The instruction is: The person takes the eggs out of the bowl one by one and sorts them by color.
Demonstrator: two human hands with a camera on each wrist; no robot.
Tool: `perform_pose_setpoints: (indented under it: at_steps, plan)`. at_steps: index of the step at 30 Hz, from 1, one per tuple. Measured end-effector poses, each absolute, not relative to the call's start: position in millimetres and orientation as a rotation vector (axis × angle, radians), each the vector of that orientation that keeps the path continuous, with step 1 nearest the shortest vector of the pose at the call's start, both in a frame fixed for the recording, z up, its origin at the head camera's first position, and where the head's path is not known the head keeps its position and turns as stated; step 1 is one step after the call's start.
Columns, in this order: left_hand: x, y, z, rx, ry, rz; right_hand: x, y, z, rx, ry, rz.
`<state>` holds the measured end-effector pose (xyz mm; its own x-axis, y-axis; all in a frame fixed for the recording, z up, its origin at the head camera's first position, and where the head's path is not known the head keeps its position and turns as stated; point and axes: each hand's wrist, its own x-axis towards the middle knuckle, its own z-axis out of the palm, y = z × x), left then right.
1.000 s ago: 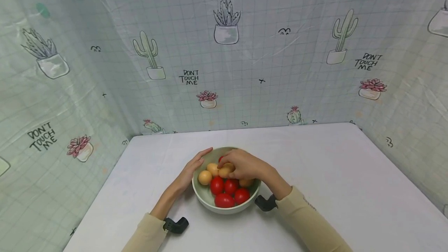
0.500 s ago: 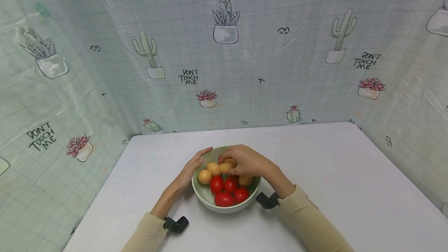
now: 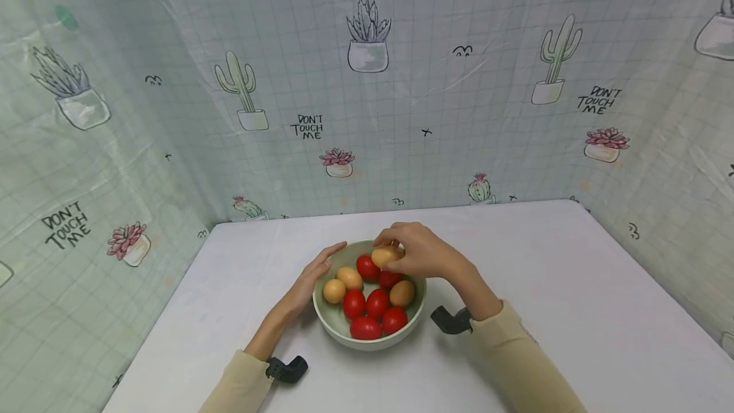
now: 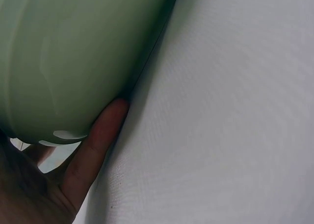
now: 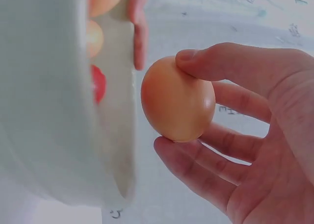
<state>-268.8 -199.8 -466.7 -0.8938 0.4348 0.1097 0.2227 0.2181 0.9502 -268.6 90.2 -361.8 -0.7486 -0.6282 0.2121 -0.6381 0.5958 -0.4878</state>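
Observation:
A pale green bowl (image 3: 367, 345) stands on the table with several red tomatoes (image 3: 366, 328) in it. Also inside are brown eggs: a round-looking one (image 3: 334, 290) and a longer one (image 3: 350, 277) at the left, and another egg (image 3: 402, 294) at the right. My right hand (image 3: 425, 251) pinches an egg (image 5: 177, 99) between thumb and fingertips, above the bowl's far right part. In the right wrist view this egg is outside the rim line. My left hand (image 3: 306, 282) rests along the bowl's left side, fingers extended, one digit (image 4: 93, 148) against its lower wall.
The white table (image 3: 545, 285) spreads around the bowl, more widely on the right. A cloth printed with cacti (image 3: 367, 113) hangs behind and along both sides. Black wrist mounts (image 3: 288, 369) sit on both forearms.
My right hand has lifted the egg from among the others and moved up and to the right with it, uncovering tomatoes beneath. My left hand stays on the bowl.

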Motion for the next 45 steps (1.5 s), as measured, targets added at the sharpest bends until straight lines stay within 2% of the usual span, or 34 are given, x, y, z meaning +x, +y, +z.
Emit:
perform_pose_setpoints:
  at_steps: [17,31,45]
  plan:
    - [-267.7,-198.4,-465.2,0.622,2.307,1.774,-270.5,128.4,-359.8,0.888,-2.730,1.020]
    - [-269.1,-199.0,-466.2,0.637,2.289,1.778,-283.3,162.0,-381.8,0.498,-2.792,1.091]
    - [-269.5,-199.4,-466.8,0.654,2.295,1.768,-304.1,171.7,-408.5,0.394,-2.852,1.328]
